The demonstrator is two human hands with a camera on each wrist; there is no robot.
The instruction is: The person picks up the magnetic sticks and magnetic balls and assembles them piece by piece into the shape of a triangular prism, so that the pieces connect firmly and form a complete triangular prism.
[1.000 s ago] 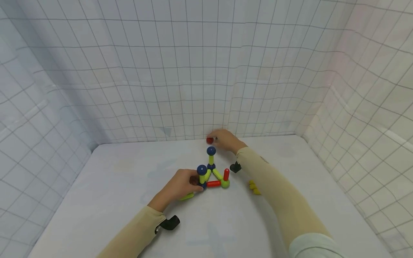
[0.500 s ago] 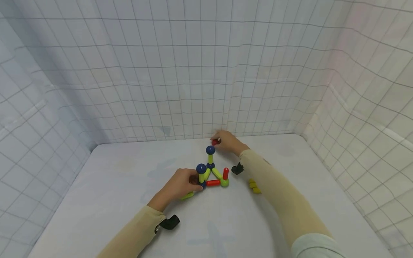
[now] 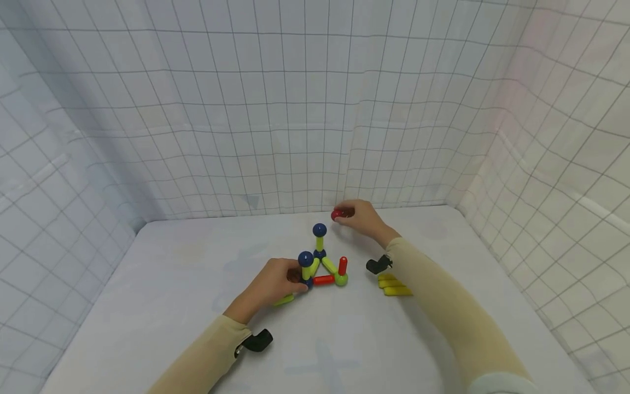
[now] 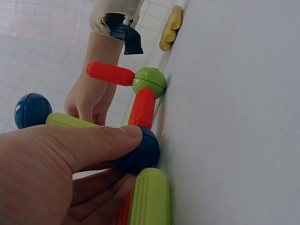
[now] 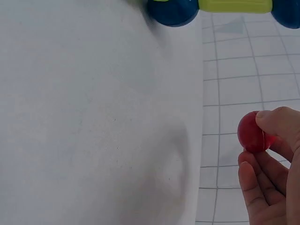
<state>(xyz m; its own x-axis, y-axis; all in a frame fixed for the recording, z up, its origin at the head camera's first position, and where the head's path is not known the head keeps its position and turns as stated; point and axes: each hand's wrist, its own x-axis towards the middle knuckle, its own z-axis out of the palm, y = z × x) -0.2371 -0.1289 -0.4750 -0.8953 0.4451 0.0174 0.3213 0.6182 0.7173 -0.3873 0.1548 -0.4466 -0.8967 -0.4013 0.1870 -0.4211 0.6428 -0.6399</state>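
Note:
My left hand (image 3: 275, 282) pinches the blue ball (image 4: 143, 157) at the left corner of a triangular frame of magnetic rods and balls. A lime rod stands up from that corner, topped by another blue ball (image 3: 305, 259). At the back corner a similar lime rod (image 3: 320, 243) rises with a blue ball on top. The right corner is a green ball (image 3: 341, 279) bearing an upright red rod (image 3: 343, 265). My right hand (image 3: 364, 219) holds a red ball (image 5: 251, 133) between thumb and fingers, behind the frame and apart from it.
Several yellow rods (image 3: 396, 287) lie side by side on the white table (image 3: 197, 262), right of the frame. A loose lime rod (image 3: 284, 299) lies under my left hand, with something red beside it in the left wrist view. Grid-patterned curtains (image 3: 305, 109) enclose the table.
My right hand has moved right with the red ball, away from behind the back corner. The right forearm uncovers more of the yellow rods. The left hand keeps its hold.

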